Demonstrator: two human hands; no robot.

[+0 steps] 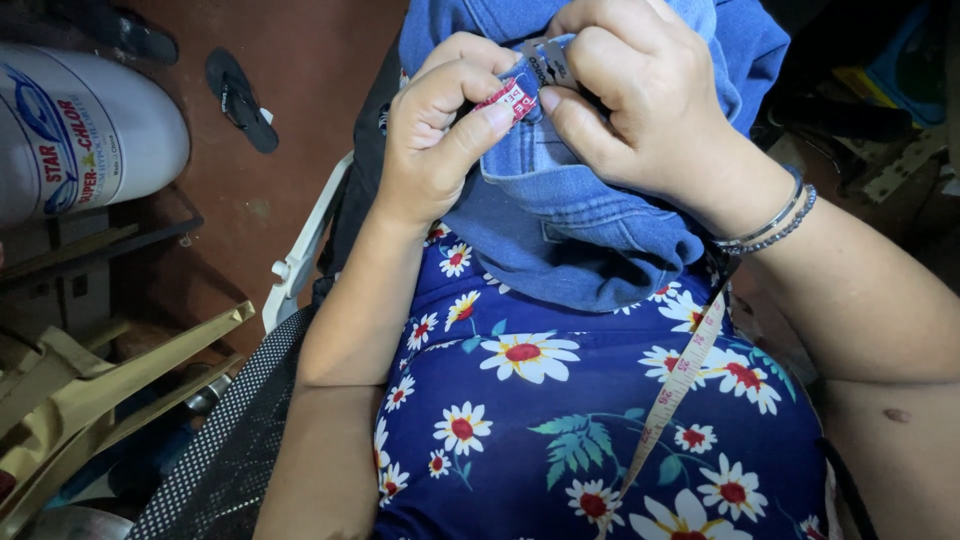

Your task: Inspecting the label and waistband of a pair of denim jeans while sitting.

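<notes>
A bundle of blue denim cloth (570, 215) rests on my lap, over a dark blue dress printed with white flowers (560, 400). My left hand (440, 135) pinches a small red and white label (508, 97) sewn to the denim's edge. My right hand (640, 100) grips the denim right beside that label, its thumb meeting the left thumb. Bangles (770, 225) circle my right wrist. A cream measuring tape (680, 380) hangs down across my lap from under the right forearm.
A large white drum (80, 130) lies at the upper left above a dark sandal (240, 100) on the brown floor. A white chair frame (300, 250) and black mesh panel (220, 450) sit at my left. Gold fabric straps (110, 390) lie lower left.
</notes>
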